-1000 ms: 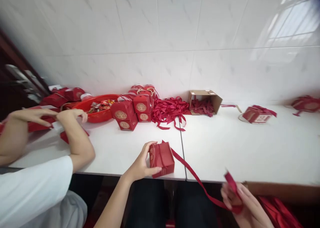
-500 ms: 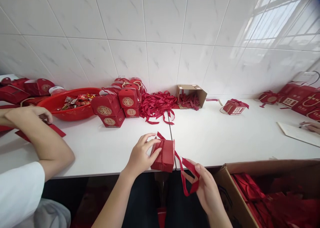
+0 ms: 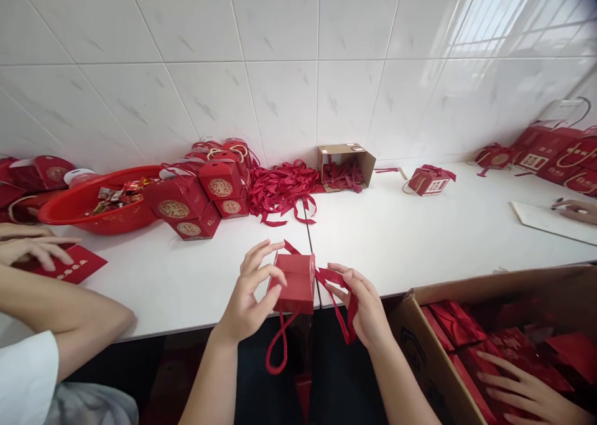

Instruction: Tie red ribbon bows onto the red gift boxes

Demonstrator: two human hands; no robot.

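A small red gift box (image 3: 295, 282) stands at the table's front edge, its top and one side facing me. Its red rope handle (image 3: 276, 356) dangles in a loop below the edge. My left hand (image 3: 249, 294) is at the box's left side, fingers curved but apart, thumb and forefinger over its near left part; whether they touch it I cannot tell. To the right, my right hand (image 3: 364, 307) pinches a dark red ribbon (image 3: 349, 328) that hangs in a loop. One ribbon end shows behind the box, near my left fingertips.
At the back are stacked gift boxes (image 3: 181, 204), a red basket of sweets (image 3: 105, 223), a ribbon pile (image 3: 284, 188) and a small open carton (image 3: 368, 163). A large carton (image 3: 415, 307) stands at right, with another person's hand (image 3: 527, 387) inside. A co-worker's arm (image 3: 69, 300) lies at left.
The rope handle has dropped from the box's top to hang over the front. My left fingers have lifted off the top. My right hand has moved up and left, nearer the box, with the ribbon.
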